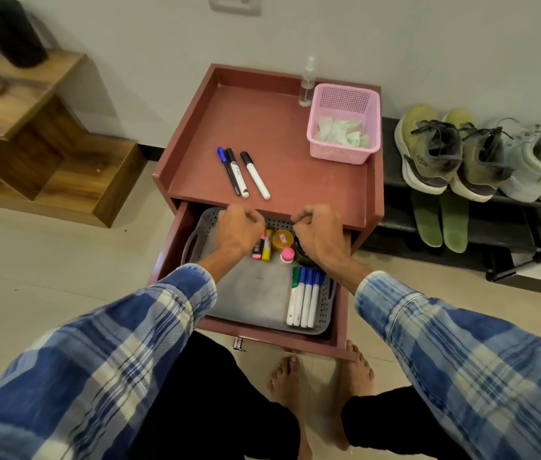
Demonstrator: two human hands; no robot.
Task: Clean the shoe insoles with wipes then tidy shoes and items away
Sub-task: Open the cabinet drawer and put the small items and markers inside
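My spot: plain white wall (395, 34) at the far side, pale tiled floor (46, 267), wooden shelf unit (30, 127) off to the left, reddish cabinet (262, 127) in the middle, low black rack (491, 224) on the right.

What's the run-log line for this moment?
drawer open | left hand, right hand grip grey tray rim | pens on cabinet

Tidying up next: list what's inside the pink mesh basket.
Crumpled white wipes lie in the pink plastic mesh basket; whatever is under them is covered.

The red-brown cabinet top (262, 127) carries three markers (237, 173), a pink basket (339, 154) and a clear spray bottle (307, 83).
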